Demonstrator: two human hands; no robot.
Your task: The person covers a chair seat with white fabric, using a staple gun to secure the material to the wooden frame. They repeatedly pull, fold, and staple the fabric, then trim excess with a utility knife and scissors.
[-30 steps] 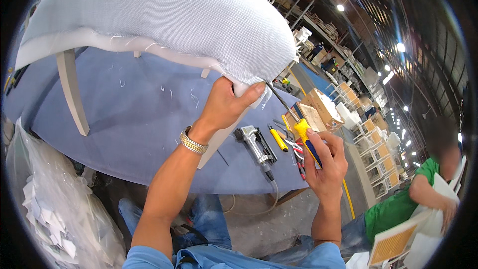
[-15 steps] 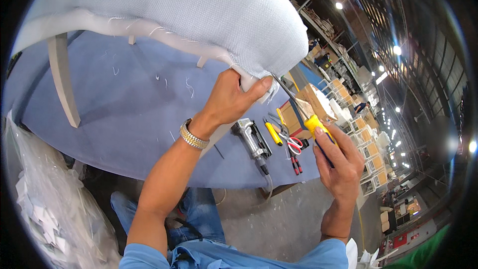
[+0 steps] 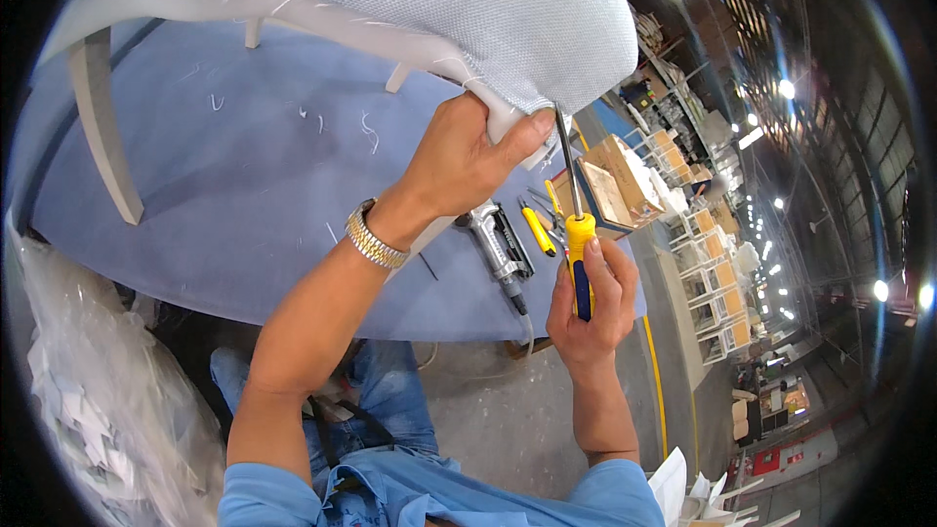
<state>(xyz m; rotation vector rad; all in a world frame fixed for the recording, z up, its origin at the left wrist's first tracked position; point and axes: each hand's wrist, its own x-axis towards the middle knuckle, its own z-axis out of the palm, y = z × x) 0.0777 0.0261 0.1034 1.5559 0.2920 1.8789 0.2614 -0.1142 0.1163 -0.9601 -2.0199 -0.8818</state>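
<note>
An upholstered chair seat (image 3: 410, 0) in light grey woven fabric lies upside down on a blue-covered table (image 3: 244, 205). My left hand (image 3: 468, 161), with a metal watch on the wrist, pinches the fabric at the seat's corner. My right hand (image 3: 590, 307) grips a screwdriver (image 3: 576, 234) with a yellow and blue handle. Its metal shaft points up and its tip meets the seat corner beside my left thumb.
A pneumatic staple gun (image 3: 500, 244) and yellow-handled tools (image 3: 537, 229) lie on the table near my hands. A wooden box (image 3: 610, 185) sits beyond them. A clear plastic bag of scraps (image 3: 88, 390) stands at the lower left. Stacked chair frames (image 3: 722, 273) fill the floor at right.
My right hand lifted the screwdriver from near the table and turned it upright against the seat corner. My left hand kept its hold on the fabric. The view swung right to left.
</note>
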